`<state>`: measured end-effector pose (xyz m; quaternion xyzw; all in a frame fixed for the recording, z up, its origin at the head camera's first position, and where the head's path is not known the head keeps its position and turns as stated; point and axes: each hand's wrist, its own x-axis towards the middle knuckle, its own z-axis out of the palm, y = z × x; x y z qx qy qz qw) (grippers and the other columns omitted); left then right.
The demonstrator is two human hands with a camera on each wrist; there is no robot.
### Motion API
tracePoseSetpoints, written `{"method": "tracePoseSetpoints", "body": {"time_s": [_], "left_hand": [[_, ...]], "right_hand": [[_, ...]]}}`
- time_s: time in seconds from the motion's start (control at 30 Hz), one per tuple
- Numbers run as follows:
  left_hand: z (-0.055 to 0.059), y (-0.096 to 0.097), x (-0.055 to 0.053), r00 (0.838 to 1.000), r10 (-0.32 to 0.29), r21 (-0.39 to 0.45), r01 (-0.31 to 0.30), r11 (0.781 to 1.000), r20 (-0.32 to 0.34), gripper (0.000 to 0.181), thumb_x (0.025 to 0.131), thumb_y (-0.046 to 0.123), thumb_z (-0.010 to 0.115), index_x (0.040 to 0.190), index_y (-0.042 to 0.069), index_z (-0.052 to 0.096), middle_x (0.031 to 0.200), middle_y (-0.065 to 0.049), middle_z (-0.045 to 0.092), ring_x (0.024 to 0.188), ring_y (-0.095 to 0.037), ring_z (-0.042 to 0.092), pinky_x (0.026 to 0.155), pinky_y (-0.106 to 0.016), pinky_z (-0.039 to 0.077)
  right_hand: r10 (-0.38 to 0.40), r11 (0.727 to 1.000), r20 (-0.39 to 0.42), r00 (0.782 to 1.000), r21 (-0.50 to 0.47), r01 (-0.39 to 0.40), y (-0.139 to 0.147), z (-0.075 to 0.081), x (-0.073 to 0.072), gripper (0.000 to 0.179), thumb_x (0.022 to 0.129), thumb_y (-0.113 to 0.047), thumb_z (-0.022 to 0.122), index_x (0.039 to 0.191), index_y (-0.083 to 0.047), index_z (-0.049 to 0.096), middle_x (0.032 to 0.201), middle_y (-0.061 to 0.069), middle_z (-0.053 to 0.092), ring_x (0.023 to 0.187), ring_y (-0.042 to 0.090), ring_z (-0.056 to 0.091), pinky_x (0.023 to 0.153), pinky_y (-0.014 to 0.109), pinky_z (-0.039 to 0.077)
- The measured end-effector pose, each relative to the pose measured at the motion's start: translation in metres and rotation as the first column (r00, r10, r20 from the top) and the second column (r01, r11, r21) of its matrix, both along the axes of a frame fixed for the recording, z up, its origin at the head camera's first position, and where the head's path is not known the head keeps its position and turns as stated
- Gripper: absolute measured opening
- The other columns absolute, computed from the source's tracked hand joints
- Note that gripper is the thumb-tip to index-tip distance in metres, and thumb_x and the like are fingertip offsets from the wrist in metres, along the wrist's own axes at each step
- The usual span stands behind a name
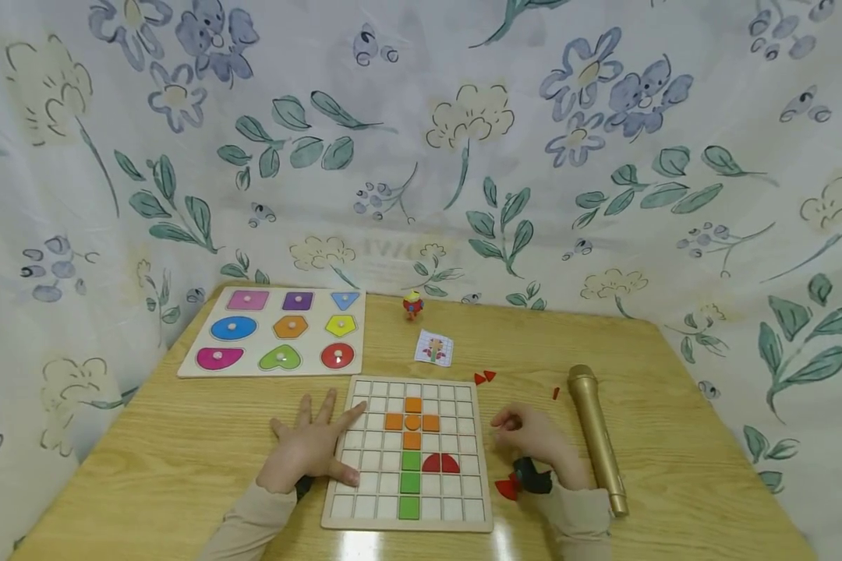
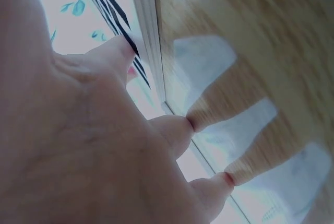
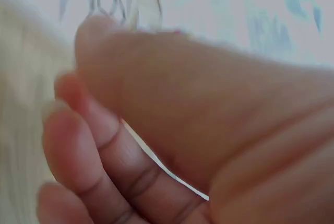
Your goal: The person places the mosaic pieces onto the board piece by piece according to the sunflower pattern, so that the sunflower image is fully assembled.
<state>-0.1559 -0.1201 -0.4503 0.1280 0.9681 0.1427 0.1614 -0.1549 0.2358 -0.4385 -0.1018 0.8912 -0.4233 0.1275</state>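
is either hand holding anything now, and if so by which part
The left hand holds nothing, spread over the left edge of the square, white-celled wooden board. Whether the right hand pinches something small cannot be told; no piece shows clearly.

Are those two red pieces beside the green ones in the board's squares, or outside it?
In: the red pieces each sit within a square of the grid board, beside the top green tile.

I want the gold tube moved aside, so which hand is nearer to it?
Right. The right hand is just left of the gold tube; the left hand is farther off, at the left edge of the grid board.
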Motion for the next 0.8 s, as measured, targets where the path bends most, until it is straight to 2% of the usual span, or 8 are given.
{"method": "tracePoseSetpoints", "body": {"time_s": [0.1,0.2,0.3,0.37,0.47,0.57,0.7,0.8], "left_hand": [[-0.001,0.0,-0.001,1.0,0.002,0.003,-0.002,1.0,0.0,0.11,0.058,0.059,0.083,0.151,0.029,0.032,0.159,-0.027,0.013,0.139,-0.065,0.006,0.086,-0.091,0.006],[-0.003,0.0,-0.003,1.0,0.003,0.006,-0.003,1.0,0.0,0.111,0.057,0.059,0.083,0.151,0.029,0.032,0.16,-0.027,0.013,0.139,-0.065,0.005,0.086,-0.091,0.005],[-0.005,0.0,-0.002,1.0,0.005,0.006,-0.005,1.0,0.005,0.111,0.057,0.059,0.083,0.151,0.029,0.032,0.16,-0.027,0.012,0.139,-0.065,0.005,0.086,-0.091,0.005],[-0.005,-0.001,-0.002,1.0,0.007,0.004,-0.007,1.0,0.008,0.112,0.056,0.06,0.083,0.151,0.029,0.032,0.16,-0.027,0.012,0.139,-0.065,0.005,0.086,-0.091,0.005],[-0.006,0.0,-0.002,1.0,0.007,0.005,-0.007,1.0,0.006,0.111,0.056,0.06,0.083,0.151,0.029,0.032,0.16,-0.027,0.013,0.139,-0.065,0.006,0.085,-0.092,0.006],[-0.005,0.0,-0.002,1.0,0.009,0.006,-0.009,1.0,0.004,0.111,0.057,0.06,0.083,0.151,0.029,0.033,0.159,-0.028,0.013,0.139,-0.065,0.006,0.086,-0.091,0.006],[-0.003,0.001,-0.001,1.0,0.008,0.0,-0.008,1.0,-0.002,0.11,0.057,0.059,0.083,0.15,0.03,0.033,0.159,-0.027,0.014,0.139,-0.065,0.006,0.086,-0.091,0.006],[-0.003,0.0,0.0,1.0,0.008,0.0,-0.008,1.0,-0.004,0.11,0.057,0.059,0.083,0.15,0.03,0.033,0.159,-0.028,0.014,0.139,-0.065,0.006,0.086,-0.091,0.006]], "right_hand": [[-0.116,0.993,-0.047,0.992,0.022,0.117,0.031,0.005,0.006,0.024,0.086,-0.004,0.066,0.106,0.01,0.062,0.087,0.013,0.066,0.074,0.012,0.057,0.061,0.021,0.048],[-0.22,0.973,-0.027,0.975,0.067,0.222,0.053,0.008,0.013,0.027,0.087,-0.005,0.066,0.11,0.01,0.061,0.088,0.012,0.066,0.071,0.012,0.058,0.059,0.022,0.05],[-0.267,0.958,0.011,0.964,0.109,0.264,0.064,0.009,0.017,0.029,0.087,-0.006,0.067,0.11,0.01,0.06,0.089,0.012,0.067,0.07,0.014,0.059,0.06,0.025,0.051],[-0.266,0.957,0.028,0.963,0.126,0.261,0.065,0.007,0.018,0.03,0.085,-0.005,0.068,0.11,0.01,0.06,0.09,0.014,0.066,0.072,0.015,0.06,0.061,0.026,0.051],[-0.263,0.953,0.006,0.965,0.158,0.259,0.059,0.002,0.016,0.03,0.077,0.0,0.073,0.104,0.008,0.063,0.087,0.013,0.066,0.074,0.015,0.06,0.063,0.027,0.05],[-0.242,0.96,-0.013,0.97,0.141,0.241,0.046,-0.005,0.011,0.029,0.072,0.007,0.073,0.1,0.007,0.064,0.085,0.013,0.063,0.073,0.016,0.058,0.062,0.028,0.052],[-0.223,0.96,-0.081,0.972,0.153,0.233,0.026,-0.012,0.004,0.028,0.073,0.008,0.074,0.099,0.004,0.067,0.086,0.011,0.065,0.074,0.016,0.058,0.064,0.028,0.051],[-0.233,0.949,-0.123,0.965,0.189,0.253,0.014,-0.014,0.001,0.026,0.074,0.005,0.076,0.098,0.001,0.068,0.086,0.007,0.066,0.077,0.015,0.058,0.067,0.027,0.048]]}}
